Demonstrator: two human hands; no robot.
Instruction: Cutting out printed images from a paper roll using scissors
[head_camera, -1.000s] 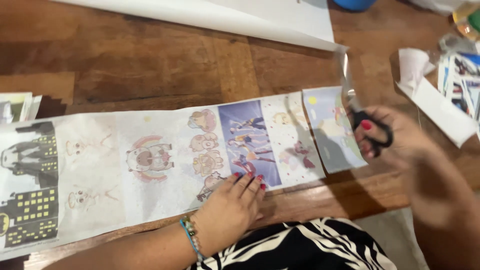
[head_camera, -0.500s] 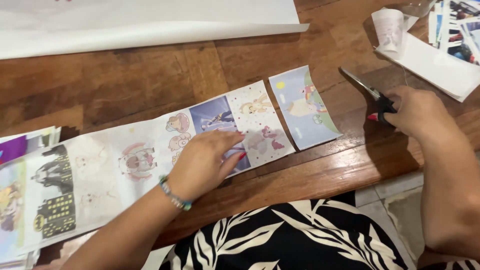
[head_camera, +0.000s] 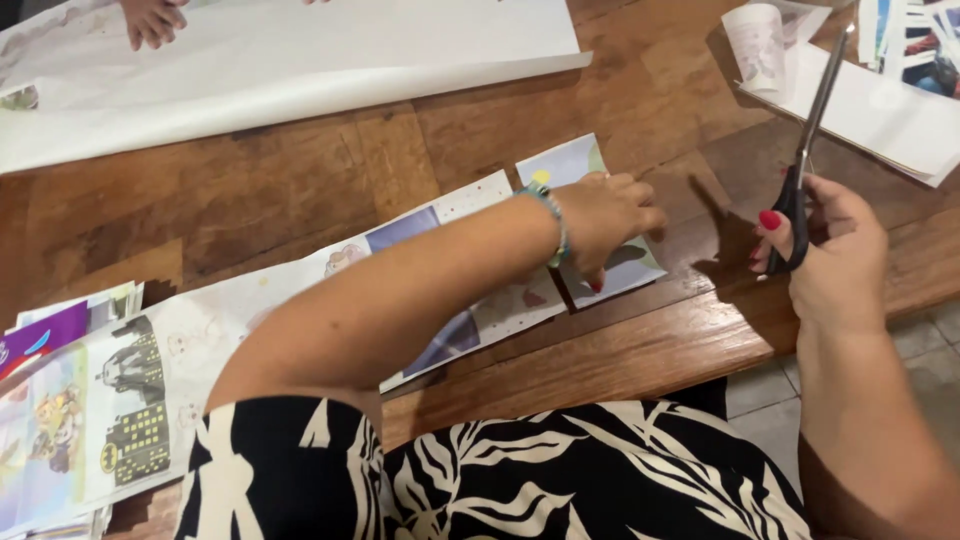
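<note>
Your left hand (head_camera: 605, 215) has crossed over to press its fingers down on the separated picture card (head_camera: 600, 225) at the right end of the long printed strip (head_camera: 300, 320) on the wooden table (head_camera: 300, 180), while your right hand (head_camera: 830, 255), lifted clear, grips closed black-handled scissors (head_camera: 810, 130) pointing upward, so that cut looks finished.

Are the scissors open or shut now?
Shut: the scissors in the right hand show one narrow, straight blade line pointing up, with no gap between the blades.

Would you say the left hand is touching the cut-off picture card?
Touching: in the head view, the left hand lies fingers-down on the cut-off picture card, covering its middle.
</note>
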